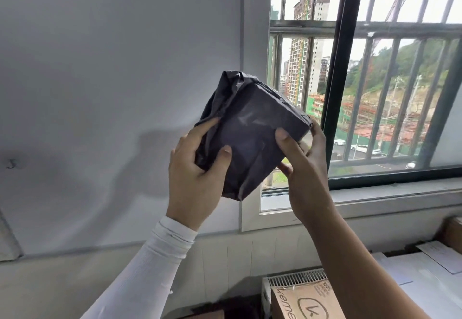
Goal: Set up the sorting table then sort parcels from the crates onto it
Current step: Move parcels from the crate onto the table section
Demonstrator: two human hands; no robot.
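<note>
A box-shaped parcel wrapped in dark grey plastic (252,128) is held up high in front of the wall and window. My left hand (195,176) grips its lower left side, thumb on the front face and a finger along the crumpled edge. My right hand (305,158) grips the lower right corner, thumb on the front and fingers behind. Loose plastic bunches at the parcel's top left. A white sleeve covers my left forearm; my right forearm is bare.
A white crate (297,277) holding a brown cardboard parcel (307,301) sits low at the bottom right. White parcels (425,271) with a paper label lie at the right. A barred window (375,68) and its sill stand behind.
</note>
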